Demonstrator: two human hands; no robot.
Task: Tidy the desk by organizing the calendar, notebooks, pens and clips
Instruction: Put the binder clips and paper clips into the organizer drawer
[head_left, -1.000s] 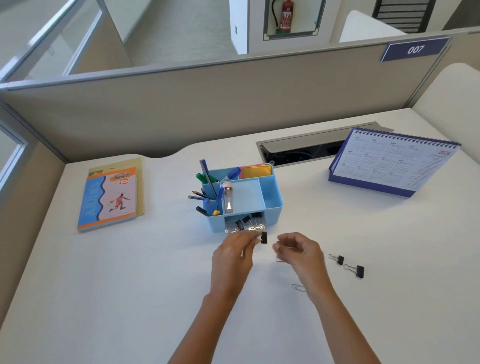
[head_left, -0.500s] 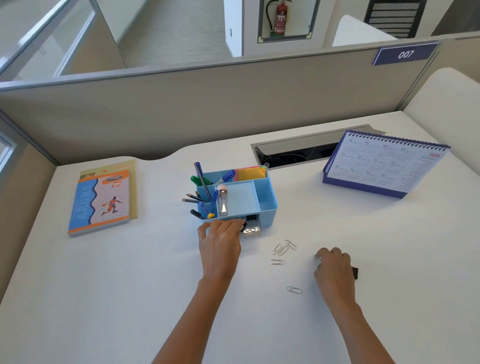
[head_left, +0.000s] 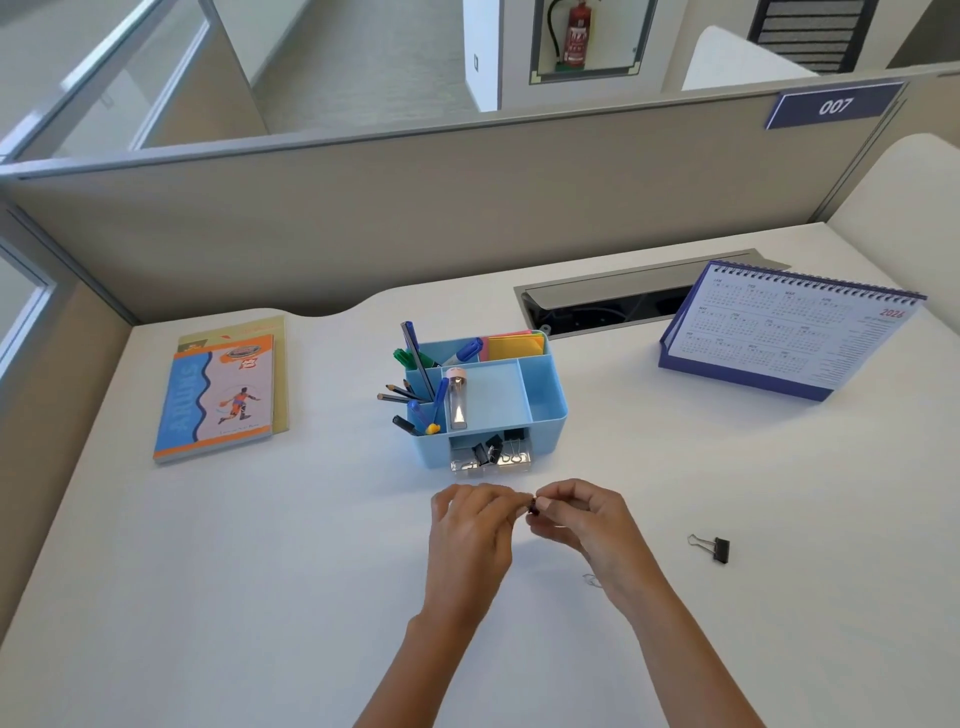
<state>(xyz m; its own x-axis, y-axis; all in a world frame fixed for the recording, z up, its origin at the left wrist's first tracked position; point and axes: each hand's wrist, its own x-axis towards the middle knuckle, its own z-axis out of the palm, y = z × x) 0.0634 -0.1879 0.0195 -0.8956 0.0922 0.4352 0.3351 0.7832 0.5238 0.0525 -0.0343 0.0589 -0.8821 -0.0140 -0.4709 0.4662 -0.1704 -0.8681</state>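
A blue desk organiser (head_left: 545, 400) stands mid-desk with pens (head_left: 415, 358) in its left cells and several black binder clips in its open clear drawer (head_left: 493, 457). Just in front of it my left hand (head_left: 470, 530) and my right hand (head_left: 584, 519) meet, both pinching a small black binder clip (head_left: 533, 508) between their fingertips. Another black binder clip (head_left: 712, 548) lies on the desk to the right. A paper clip (head_left: 591, 579) peeks out beside my right wrist. Two stacked notebooks (head_left: 218, 397) lie at the left, and the calendar (head_left: 795, 327) stands at the back right.
A grey cable slot (head_left: 613, 301) is sunk into the desk behind the organiser. A beige partition (head_left: 415, 208) closes off the back and left. Sticky notes (head_left: 514, 345) fill the organiser's rear cell, and a clear tube (head_left: 457, 400) lies in its middle tray.
My left hand left the drawer and came back toward me. My right hand lifted one binder clip from the right and brought it to the middle, where both hands now pinch it.
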